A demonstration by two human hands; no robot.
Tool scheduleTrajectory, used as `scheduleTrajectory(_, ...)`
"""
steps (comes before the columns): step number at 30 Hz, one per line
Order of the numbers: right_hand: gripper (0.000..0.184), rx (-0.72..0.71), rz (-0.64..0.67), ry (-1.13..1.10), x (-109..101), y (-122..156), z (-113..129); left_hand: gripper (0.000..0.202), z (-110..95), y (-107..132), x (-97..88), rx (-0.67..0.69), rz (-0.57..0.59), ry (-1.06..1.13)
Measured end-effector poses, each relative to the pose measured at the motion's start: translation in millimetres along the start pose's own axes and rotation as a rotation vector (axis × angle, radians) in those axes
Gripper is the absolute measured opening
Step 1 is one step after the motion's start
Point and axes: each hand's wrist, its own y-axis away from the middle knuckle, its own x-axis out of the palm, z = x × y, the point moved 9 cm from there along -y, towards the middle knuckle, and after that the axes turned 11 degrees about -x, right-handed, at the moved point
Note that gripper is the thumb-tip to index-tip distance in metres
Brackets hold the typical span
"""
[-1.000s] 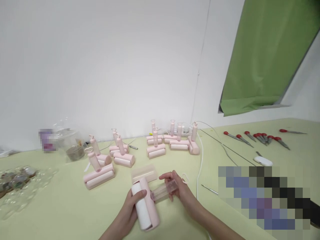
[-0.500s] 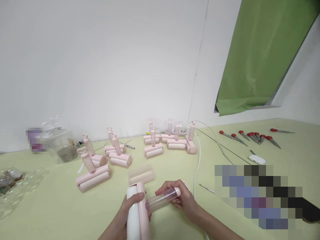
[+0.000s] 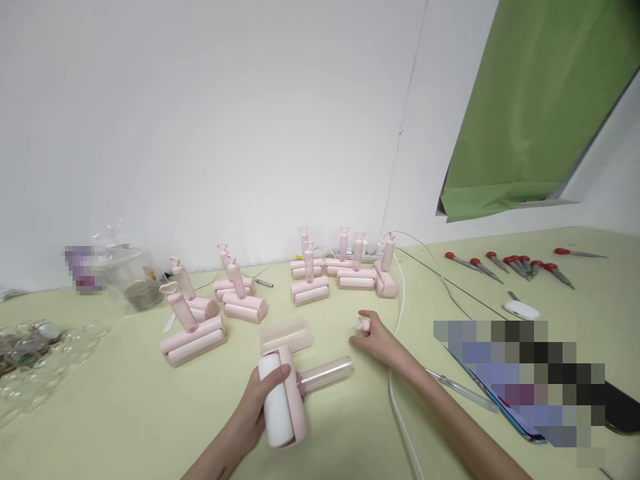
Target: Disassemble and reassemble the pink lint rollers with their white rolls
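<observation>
My left hand [image 3: 260, 407] is wrapped round a pink lint roller [image 3: 283, 403] with a white roll, lying low over the pale green table [image 3: 100, 413]. Its clear tube handle [image 3: 326, 374] points right and is capless at its end. Just beyond the roller lies a translucent pink cover [image 3: 286, 334]. My right hand [image 3: 374, 339] rests on the table to the right of the handle, its fingers pinched on a small pink end cap [image 3: 363, 325].
Several finished pink rollers [image 3: 193, 333] stand in groups across the table's back. A white cable [image 3: 397, 373] runs past my right wrist. Red-handled tools [image 3: 515, 265], a white oblong item [image 3: 521, 309], a thin metal rod [image 3: 463, 390] and clear packaging [image 3: 35, 347] lie around.
My right hand let go of the clear handle and moved right and away with the small pink cap. The left hand kept its grip and turned the roller slightly.
</observation>
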Motion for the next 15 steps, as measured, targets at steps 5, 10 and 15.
scheduleTrajectory(5, 0.062, -0.091, -0.089, 0.189, -17, 5, 9, 0.020, -4, 0, -3.2, 0.026, -0.028, 0.017)
scheduleTrajectory(10, 0.032, -0.825, 0.013, 0.504, 28, 50, 107, 0.032, -1, 1, -0.8, 0.075, -0.051, 0.073)
scheduleTrajectory(15, 0.029, -1.097, -0.007, 0.603, 70, 92, 127, 0.025, 20, 11, 31.9, -0.090, 0.243, 0.270)
